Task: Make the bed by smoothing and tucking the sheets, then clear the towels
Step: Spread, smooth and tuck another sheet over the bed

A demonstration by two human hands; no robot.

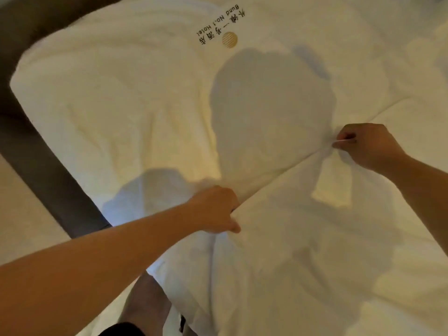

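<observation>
A: My left hand (218, 209) gripped the sheet (303, 238) fold near the bed's (60, 180) left edge; my right hand (363, 144) pinched the same fold further in.

B: Risk?

A: Judged: uneven pull would skew the fold and drag the logo (229, 39) off-centre.

B: Count?

A: Two hands, one sheet, one logo. No towels in view.

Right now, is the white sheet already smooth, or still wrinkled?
Still wrinkled. The white sheet shows creases, and bunches where the left hand and right hand pinch its edge.
</observation>
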